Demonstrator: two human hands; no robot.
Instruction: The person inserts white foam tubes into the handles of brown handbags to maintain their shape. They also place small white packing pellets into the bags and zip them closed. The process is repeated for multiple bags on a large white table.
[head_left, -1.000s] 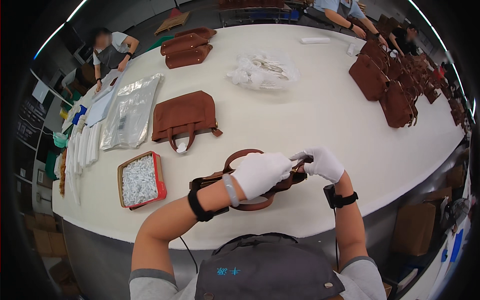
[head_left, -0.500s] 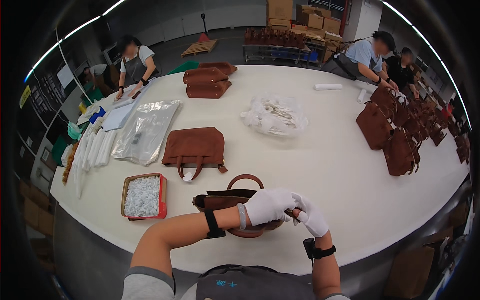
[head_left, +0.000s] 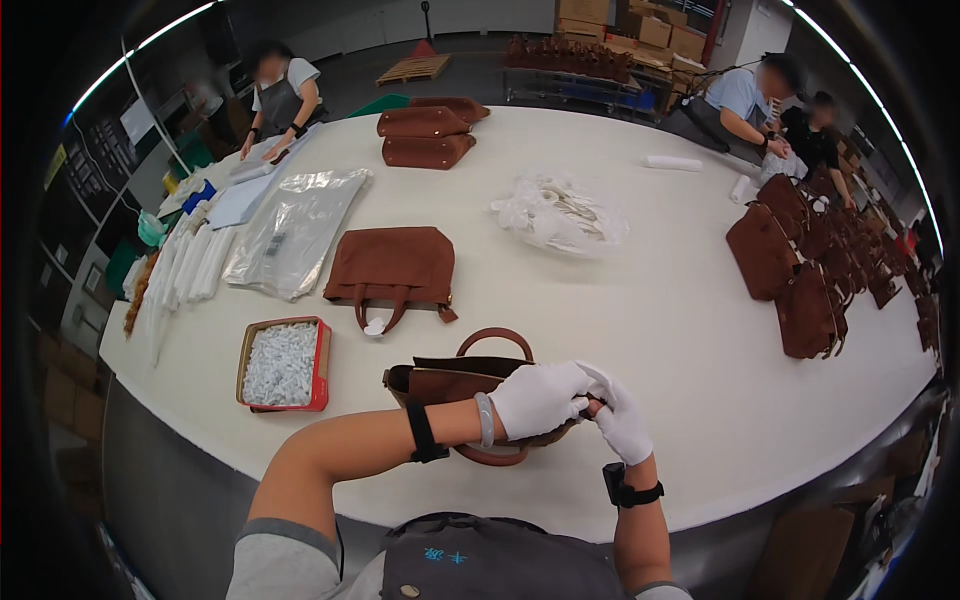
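Note:
A brown leather handbag [head_left: 450, 385] stands on the table in front of me, its top open and its two rounded handles spread to either side. Both my hands wear white gloves and meet at the bag's right end. My left hand [head_left: 540, 400] reaches across the bag with its fingers closed in a pinch. Against its fingertips, my right hand [head_left: 624, 425] is closed too, and a bare fingertip shows there. The small part between them is mostly covered by the fingers, so its kind cannot be made out.
Left of the bag sits a red box [head_left: 322, 372] of small white pieces. Beyond lie another brown handbag [head_left: 392, 265], clear plastic bags [head_left: 298, 235] and a plastic bag of white items [head_left: 560, 215]. More handbags [head_left: 765, 250] crowd the right side, where co-workers [head_left: 745, 105] stand.
My hands stay together at the bag's right end and have shifted slightly upward, with the fingers regripping. At the far right, a co-worker's hands now hold crumpled clear plastic.

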